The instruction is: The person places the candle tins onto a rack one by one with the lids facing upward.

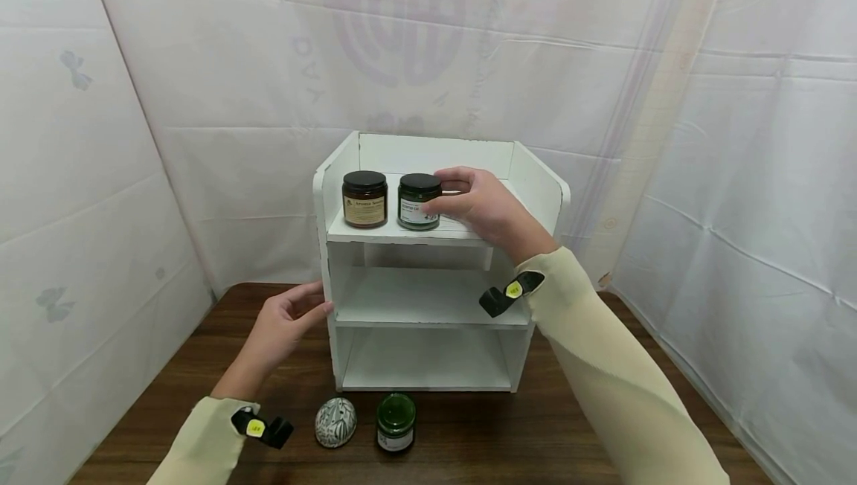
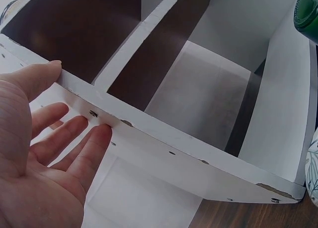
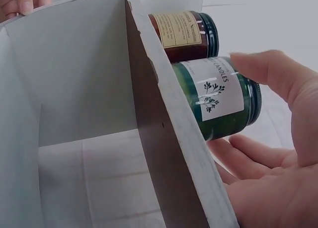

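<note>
On the top board of a small white shelf unit, my right hand grips a green glass candle jar with a black lid. The thumb lies at its label and the fingers curl behind it in the right wrist view. Just left of it stands a brown candle jar with a tan label and black lid. My left hand rests at the unit's left side panel. Its thumb touches the front edge, while relaxed fingers lie along the outer face.
On the brown wooden table, in front of the unit, sit a rounded black-and-white patterned object and another green glass jar. White cloth walls rise behind and at both sides.
</note>
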A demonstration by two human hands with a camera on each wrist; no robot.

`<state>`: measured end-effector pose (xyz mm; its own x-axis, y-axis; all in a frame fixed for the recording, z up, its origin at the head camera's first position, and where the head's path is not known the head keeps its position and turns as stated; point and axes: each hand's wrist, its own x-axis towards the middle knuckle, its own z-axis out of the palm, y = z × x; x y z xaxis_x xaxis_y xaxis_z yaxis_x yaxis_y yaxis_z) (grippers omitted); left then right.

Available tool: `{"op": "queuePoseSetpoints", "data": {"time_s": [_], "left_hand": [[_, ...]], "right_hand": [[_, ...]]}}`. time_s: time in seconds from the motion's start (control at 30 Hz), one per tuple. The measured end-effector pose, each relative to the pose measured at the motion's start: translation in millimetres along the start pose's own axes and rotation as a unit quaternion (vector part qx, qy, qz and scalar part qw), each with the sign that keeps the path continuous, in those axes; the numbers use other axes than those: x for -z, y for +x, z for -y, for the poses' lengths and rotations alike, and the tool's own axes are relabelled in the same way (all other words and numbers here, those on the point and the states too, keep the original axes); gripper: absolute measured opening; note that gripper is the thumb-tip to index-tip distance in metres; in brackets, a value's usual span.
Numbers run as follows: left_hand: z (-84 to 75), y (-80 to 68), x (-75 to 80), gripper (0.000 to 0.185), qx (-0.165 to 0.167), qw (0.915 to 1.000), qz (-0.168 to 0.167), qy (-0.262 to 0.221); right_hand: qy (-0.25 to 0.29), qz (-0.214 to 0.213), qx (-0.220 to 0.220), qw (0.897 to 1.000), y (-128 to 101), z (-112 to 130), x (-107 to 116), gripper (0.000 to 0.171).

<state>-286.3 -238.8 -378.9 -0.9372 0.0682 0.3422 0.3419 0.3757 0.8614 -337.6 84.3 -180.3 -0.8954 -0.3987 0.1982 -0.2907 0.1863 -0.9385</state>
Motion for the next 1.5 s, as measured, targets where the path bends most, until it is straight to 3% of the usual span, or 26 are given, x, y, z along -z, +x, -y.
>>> {"op": "queuePoseSetpoints", "data": {"time_s": [0.3, 0.53, 0.93, 1.23, 1.5], "left_hand": [[-0.3, 0.4, -0.3, 0.053, -0.003, 1.0000, 0.000, -0.002], [0.4, 1.3, -1.0, 0.053, -0.007, 1.0000, -0.002, -0.001], [0.9, 2.5, -2.0, 0.053, -0.008, 1.0000, 0.002, -0.003], [1.3, 4.0, -4.0, 0.052, -0.009, 0.9999, 0.002, -0.006], [-0.2, 3.3, -3.9, 0.052, -0.006, 1.0000, -0.004, 0.002]], "right_hand": [[-0.055, -0.037, 0.018, 0.998, -17, 0, 2, 0.073], [-0.033, -0.044, 0.030, 0.998, -32, -1, 1, 0.078], [-0.002, -0.097, 0.042, 0.994, -54, -6, 1, 0.065], [0.014, -0.094, 0.070, 0.993, -71, -15, 1, 0.059], [0.040, -0.065, 0.096, 0.992, -88, -22, -4, 0.057]]}}
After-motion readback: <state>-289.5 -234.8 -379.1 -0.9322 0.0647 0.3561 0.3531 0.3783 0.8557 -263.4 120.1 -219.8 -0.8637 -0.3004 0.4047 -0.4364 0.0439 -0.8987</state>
